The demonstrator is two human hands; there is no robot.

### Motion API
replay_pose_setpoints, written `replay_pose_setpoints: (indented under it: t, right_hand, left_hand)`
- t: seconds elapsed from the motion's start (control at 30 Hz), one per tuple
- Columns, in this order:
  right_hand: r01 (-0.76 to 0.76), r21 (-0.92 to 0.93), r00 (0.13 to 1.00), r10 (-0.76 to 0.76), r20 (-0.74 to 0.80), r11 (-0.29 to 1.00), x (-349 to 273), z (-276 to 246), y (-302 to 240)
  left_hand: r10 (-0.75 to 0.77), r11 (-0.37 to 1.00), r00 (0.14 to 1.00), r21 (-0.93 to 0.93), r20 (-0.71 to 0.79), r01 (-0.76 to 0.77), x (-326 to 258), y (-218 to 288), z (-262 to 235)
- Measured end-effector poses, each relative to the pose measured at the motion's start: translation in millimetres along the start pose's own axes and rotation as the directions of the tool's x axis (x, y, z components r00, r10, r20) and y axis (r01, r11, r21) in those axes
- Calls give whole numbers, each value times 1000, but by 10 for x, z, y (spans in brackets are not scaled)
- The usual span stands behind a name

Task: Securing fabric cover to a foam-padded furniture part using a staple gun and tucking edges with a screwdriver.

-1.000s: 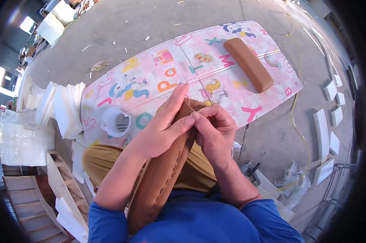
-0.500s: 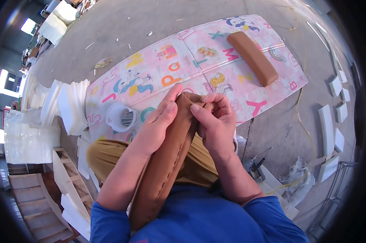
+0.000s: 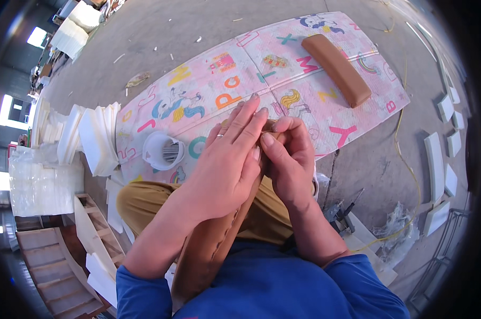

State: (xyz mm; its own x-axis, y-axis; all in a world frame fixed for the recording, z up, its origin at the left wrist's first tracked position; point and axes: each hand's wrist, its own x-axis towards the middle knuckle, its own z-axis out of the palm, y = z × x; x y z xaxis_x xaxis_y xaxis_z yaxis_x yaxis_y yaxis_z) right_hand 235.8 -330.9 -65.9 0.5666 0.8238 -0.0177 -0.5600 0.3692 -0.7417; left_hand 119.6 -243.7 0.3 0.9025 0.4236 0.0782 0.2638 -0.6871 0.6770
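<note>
A long brown leather-like padded piece lies lengthwise across my lap, its far end raised between my hands. A stitched or stapled seam runs along its upper side. My left hand rests over its upper part with the fingers stretched out, covering much of that end. At the far tip my right hand is closed, thumb and fingers pinching a fold of the brown cover. Whatever lies under the fingertips is hidden. A second brown padded piece, smooth and finished-looking, lies on the mat at the far right.
The pink patterned mat spreads over the concrete floor before me. On it stands a white bucket holding grey strips. White foam pieces and wooden frames are at left. At right lie a tool, plastic film and a yellow hose.
My left hand has moved from the side of the brown piece to over its far end, fingers extended. My right hand keeps pinching the tip. The view has shifted slightly.
</note>
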Motion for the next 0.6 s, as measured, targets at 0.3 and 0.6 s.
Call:
replay_pose_setpoints:
  t: [0.3, 0.6]
  right_hand:
    - [-98, -212, 961, 148, 235, 972, 76, -125, -262]
    - [800, -561, 574, -1, 819, 215, 556, -106, -901]
  left_hand:
    - [47, 991, 997, -126, -61, -54, -35, -139, 8]
    - [46, 966, 989, -247, -141, -81, -9, -105, 92]
